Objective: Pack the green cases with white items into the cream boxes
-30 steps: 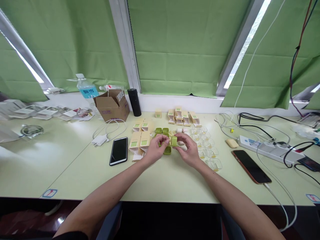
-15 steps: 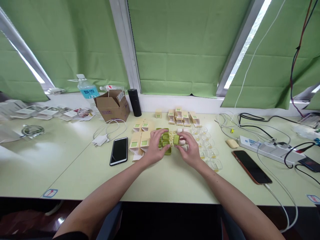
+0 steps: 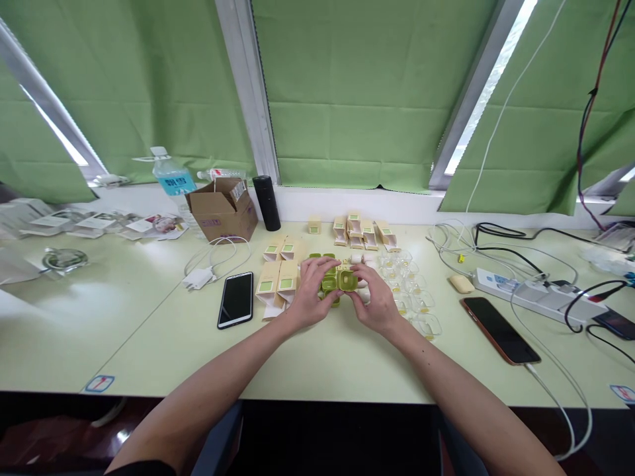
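Note:
A small square green cup, its hollow side facing me, is held up between my two hands. My left hand grips its left side with thumb and fingers, and my right hand pinches it from the right. Behind my left fingers, more green cups stand in a cluster, partly hidden. Tiny pale yellow pieces lie just beyond the held cup. White rolls sit near my right fingers, and several clear plastic covers are spread to the right of that hand.
Small cream boxes stand left, with more cream boxes at the back. A phone lies left, another phone right. Farther out are a cardboard box, a black cylinder, a water bottle and a power strip.
The green cup has turned so that its hollow side faces me. My left hand has closed in on it, and now both hands hold it.

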### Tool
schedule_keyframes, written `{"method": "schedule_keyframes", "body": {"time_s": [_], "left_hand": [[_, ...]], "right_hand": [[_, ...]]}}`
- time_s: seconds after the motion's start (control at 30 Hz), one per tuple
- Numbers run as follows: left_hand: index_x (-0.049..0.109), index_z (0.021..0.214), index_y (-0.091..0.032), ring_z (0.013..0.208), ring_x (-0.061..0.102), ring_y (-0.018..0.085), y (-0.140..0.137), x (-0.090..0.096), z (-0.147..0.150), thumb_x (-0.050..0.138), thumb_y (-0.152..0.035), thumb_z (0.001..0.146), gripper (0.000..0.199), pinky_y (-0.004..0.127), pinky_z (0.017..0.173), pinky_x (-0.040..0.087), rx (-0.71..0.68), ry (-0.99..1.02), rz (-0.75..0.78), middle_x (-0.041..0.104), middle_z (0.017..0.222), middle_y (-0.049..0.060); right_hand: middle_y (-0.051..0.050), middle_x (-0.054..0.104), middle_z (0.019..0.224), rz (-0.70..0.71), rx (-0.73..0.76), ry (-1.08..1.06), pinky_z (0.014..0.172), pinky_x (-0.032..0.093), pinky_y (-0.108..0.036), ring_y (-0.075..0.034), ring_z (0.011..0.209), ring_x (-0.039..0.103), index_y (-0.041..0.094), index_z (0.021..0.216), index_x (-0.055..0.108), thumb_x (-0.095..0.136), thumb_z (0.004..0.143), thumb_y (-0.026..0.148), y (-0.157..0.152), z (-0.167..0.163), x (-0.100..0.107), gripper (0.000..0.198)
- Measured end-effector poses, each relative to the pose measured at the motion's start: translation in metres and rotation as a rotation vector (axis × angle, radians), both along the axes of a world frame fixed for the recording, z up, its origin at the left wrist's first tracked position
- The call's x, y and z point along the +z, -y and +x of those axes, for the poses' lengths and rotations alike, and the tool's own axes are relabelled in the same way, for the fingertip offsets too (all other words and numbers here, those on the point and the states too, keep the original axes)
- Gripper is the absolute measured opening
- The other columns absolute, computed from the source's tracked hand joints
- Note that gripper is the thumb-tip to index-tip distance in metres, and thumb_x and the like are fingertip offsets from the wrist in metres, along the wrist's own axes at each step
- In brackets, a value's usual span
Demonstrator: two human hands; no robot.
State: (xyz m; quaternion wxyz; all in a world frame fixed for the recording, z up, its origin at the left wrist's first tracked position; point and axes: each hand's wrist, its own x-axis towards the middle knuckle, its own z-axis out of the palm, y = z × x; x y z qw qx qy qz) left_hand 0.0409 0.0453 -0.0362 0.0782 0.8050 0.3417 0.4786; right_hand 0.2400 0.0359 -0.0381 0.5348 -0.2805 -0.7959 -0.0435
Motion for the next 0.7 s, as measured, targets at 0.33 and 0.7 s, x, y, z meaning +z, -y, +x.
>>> {"method": "schedule_keyframes", "body": {"time_s": [0.33,0.7], "left_hand": [[0.058,0.133,-0.026,0.126,0.046,0.031,0.0031,0.0013,0.0019,0.066,-0.029,0.094,0.039,0.052,0.109,0.041,0.000,-0.026,-0.021,0.058,0.129,0.012],[0.058,0.130,-0.025,0.123,0.048,0.030,0.0030,0.0007,0.0013,0.066,-0.030,0.095,0.036,0.051,0.107,0.043,-0.019,-0.009,0.019,0.058,0.124,0.012]], "right_hand": [[-0.016,0.064,0.125,0.050,-0.036,0.097,0.084,0.065,-0.044,-0.029,0.116,0.066,0.026,0.128,0.061,0.054,0.098,0.015,-0.0014,0.0019,-0.0047,0.033],[-0.018,0.062,0.124,0.092,-0.021,0.102,0.087,0.064,-0.047,-0.030,0.115,0.065,0.024,0.130,0.063,0.053,0.098,0.012,-0.0012,0.0004,-0.0036,0.036]]}}
